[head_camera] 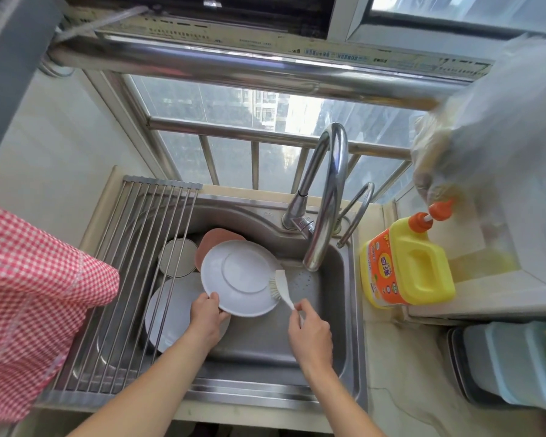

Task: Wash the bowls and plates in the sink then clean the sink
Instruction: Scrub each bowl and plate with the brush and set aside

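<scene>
Detergent bottle (405,263) label unreadable; left hand (206,316) grips plate (241,277).

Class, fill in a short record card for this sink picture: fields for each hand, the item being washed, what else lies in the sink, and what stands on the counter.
left hand: grips the white plate's near rim
right hand: holds the brush handle
item being washed: white plate, bristles of the brush against its right edge
also in sink: another white plate, a brownish dish, a round bowl
counter: yellow detergent bottle
faucet: no water visible
</scene>
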Available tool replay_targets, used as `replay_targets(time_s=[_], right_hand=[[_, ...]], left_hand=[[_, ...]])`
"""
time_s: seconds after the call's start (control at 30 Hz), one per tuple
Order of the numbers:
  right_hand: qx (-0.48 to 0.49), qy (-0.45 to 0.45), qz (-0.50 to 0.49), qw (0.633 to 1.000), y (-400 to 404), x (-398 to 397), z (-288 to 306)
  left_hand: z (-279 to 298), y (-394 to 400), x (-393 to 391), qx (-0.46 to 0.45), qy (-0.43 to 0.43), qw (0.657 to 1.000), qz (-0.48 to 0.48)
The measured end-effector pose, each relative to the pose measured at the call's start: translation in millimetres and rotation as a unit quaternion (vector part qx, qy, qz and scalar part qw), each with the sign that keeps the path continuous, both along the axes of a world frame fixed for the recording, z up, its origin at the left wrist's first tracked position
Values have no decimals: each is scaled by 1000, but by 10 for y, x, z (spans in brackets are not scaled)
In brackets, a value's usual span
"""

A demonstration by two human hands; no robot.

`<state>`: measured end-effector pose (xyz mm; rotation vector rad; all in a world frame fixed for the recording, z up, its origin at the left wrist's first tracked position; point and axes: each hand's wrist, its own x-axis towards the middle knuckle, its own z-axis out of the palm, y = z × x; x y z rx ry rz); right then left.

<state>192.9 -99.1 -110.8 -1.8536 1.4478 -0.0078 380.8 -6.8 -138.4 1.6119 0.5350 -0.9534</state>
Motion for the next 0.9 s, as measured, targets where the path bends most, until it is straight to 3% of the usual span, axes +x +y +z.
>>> replay_targets(time_s=[0.17, 0.33, 0.53, 0.67, 0.83, 0.9], right_hand=[[-8, -64, 147, 987, 24, -178, -4], [-46, -88, 219, 971, 75, 15, 68], [-76, -95, 149, 981, 34, 444, 190], [-80, -33, 36, 996, -145, 496, 138], [-44, -76, 160, 983, -145, 340, 74], [-50, -58, 118, 990, -160, 285, 20]], left_hand=[[-19, 4, 86, -3, -1, 1000, 12], [20, 63, 35, 3, -8, 998, -68], [171, 181, -137, -27, -49, 980, -192], [68, 334, -151, -5, -83, 967, -240], [31, 435, -87, 4, -89, 967, -237], [36, 453, -73, 2, -88, 966, -244]])
